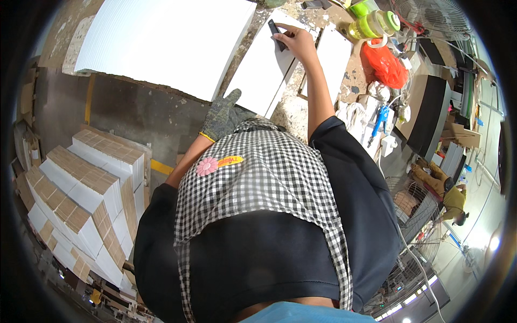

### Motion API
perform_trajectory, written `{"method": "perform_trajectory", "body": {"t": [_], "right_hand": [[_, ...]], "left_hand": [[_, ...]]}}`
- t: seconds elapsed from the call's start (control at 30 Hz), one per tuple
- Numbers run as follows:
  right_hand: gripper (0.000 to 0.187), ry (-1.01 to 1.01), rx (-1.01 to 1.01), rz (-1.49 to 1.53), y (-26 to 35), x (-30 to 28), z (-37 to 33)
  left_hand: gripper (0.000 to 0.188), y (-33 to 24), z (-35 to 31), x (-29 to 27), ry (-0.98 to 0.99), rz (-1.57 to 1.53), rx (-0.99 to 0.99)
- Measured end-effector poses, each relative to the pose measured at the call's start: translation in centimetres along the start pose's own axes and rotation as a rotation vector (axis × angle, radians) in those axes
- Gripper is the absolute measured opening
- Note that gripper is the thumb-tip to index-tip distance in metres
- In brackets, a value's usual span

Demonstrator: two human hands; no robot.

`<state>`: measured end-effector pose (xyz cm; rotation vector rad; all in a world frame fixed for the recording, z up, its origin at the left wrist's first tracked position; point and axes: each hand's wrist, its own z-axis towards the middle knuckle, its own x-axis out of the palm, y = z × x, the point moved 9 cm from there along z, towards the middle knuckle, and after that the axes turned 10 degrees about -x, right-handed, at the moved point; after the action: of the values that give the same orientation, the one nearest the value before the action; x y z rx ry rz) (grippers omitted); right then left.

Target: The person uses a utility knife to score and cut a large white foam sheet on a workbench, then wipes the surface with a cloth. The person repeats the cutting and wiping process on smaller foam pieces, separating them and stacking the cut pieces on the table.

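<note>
From here I see the gloved left hand [222,117] by the near-left corner of the white panel [257,69]; I can't tell its grip. The panel runs near-left to far-right; at its far end, the right hand [299,43] pinches a black tool [275,32], fingers closed, slanting crosswise. Rightward: a yellow-green bottle [370,26], then an orange bag [389,69], contents hidden.

The apron [253,183] apparently hides part of the gloved left hand [222,116].

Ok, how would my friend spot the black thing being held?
Find the big white stack at the top left. Just right of it lies a narrower white board. Over its far end, the bare right hand holds a slim black tool, standing out dark against the white.
</note>
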<state>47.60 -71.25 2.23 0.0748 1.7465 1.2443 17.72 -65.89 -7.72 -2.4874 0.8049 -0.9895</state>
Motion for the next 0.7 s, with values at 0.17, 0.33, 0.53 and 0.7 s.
{"method": "perform_trajectory", "body": {"t": [0.17,0.33,0.53,0.7], "right_hand": [[0.038,0.143,0.007,-0.072,0.2,1.1,-0.5],[0.039,0.070,-0.011,-0.011,0.6,0.9,-0.8],[0.041,0.129,0.051,0.019,0.1,1.7,-1.2],[0.040,0.032,0.030,0.031,0.1,1.0,-1.2]], "left_hand": [[0.053,-0.2,0.3,-0.1,0.042,0.821,0.207],[0.051,0.1,1.3,-0.3,0.111,0.511,0.302],[0.051,1.0,1.9,-1.4,0.129,0.517,0.291],[0.050,1.1,2.2,-1.8,0.092,0.597,0.322]]}}
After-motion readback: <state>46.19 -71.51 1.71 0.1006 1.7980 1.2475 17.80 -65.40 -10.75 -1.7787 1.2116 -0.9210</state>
